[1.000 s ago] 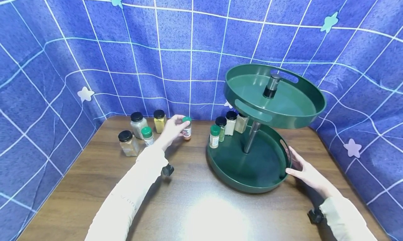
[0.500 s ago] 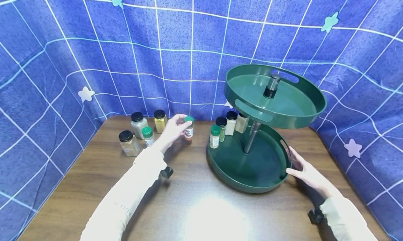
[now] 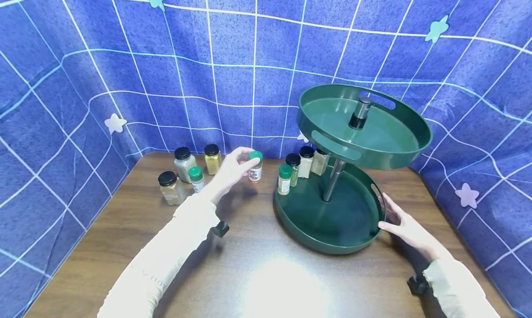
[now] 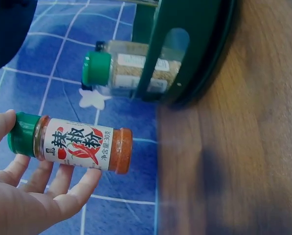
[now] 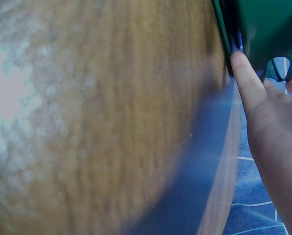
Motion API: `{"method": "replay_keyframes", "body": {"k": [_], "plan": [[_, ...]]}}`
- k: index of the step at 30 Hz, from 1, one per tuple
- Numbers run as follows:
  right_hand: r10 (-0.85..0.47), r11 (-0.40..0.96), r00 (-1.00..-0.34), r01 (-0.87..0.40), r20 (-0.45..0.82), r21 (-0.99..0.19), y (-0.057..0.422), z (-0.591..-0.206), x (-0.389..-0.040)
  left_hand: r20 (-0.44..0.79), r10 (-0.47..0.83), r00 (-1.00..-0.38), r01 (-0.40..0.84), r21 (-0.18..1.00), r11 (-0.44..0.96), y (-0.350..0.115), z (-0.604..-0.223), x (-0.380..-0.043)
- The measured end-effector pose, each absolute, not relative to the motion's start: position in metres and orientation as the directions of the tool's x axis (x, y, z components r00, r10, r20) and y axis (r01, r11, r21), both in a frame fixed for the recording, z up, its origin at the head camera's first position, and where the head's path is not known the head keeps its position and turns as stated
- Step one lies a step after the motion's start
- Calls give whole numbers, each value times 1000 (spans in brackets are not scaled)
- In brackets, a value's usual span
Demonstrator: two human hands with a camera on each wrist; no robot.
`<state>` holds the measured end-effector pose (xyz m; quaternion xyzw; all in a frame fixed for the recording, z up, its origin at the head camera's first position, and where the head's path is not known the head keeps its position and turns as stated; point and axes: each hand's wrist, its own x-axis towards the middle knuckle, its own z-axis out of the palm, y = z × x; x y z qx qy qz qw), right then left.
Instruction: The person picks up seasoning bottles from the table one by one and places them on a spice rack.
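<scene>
My left hand pinches a small spice jar of red-orange chilli powder by its green cap and side. In the left wrist view the jar lies crosswise, its printed label facing the camera. The jar hangs over the table, left of a dark green two-tier round tray. My right hand grips the rim of the lower tier by its handle slot, thumb on the near side and other fingers partly hidden behind the wall. Several spice jars, among them a green-capped jar, stand along the lower tier's left side.
Left of my left hand stand more jars: a black-capped tan jar, a pale jar, a yellow jar and a green-capped one. The upper tier overhangs the lower. A blue patterned cloth hangs behind the wooden table.
My left hand has carried the chilli powder jar a little to the right, toward the tray. The right hand stays at the rim, and the tray has not turned.
</scene>
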<state>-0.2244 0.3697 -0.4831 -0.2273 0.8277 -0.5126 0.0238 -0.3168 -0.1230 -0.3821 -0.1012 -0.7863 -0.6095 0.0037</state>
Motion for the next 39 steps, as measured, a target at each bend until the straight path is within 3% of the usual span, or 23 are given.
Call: {"method": "replay_keyframes", "body": {"k": [20, 31, 39], "plan": [[-403, 357, -896, -342, 187, -869, 369, -482, -224, 219, 267, -938, 271, 946, 176, -90, -361, -286], [-397, 381, -898, -351, 192, -856, 369, -482, -224, 300, 282, -911, 362, 911, 200, -70, -374, -282], [-405, 365, -889, -372, 214, -854, 367, -480, -223, 278, 292, -915, 340, 921, 188, -60, -386, -281]]}}
